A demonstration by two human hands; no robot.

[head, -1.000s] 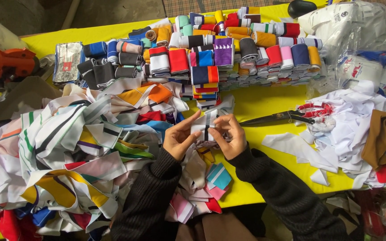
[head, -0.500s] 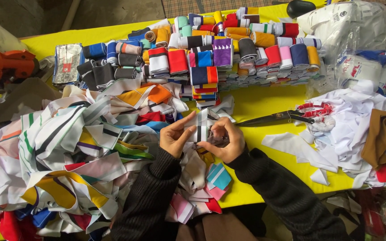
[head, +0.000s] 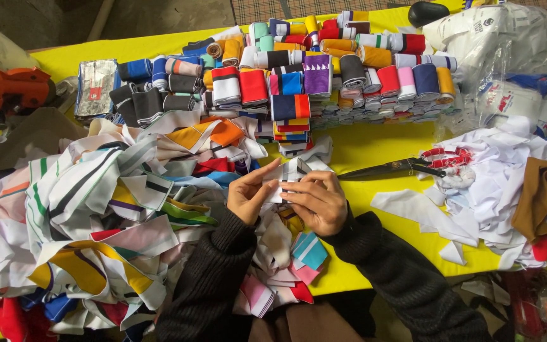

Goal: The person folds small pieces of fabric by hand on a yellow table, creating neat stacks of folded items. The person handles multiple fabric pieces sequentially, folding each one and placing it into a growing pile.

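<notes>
**Two hands fold a striped strip over a yellow table**

At frame centre, the left hand (head: 250,197) and right hand (head: 314,202) pinch a white striped fabric strip (head: 290,172). Rolled bands (head: 324,69) fill the upper middle; scissors (head: 394,168) lie just right.

2 hands (head: 286,199); 1 pr scissors (head: 406,166); 1 orange tool (head: 7,88); dozens of fabric rolls (head: 324,69), uncountable

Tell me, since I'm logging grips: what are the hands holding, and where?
A small white, dark-striped fabric strip, pinched at its near end between left hand and right hand.
</notes>
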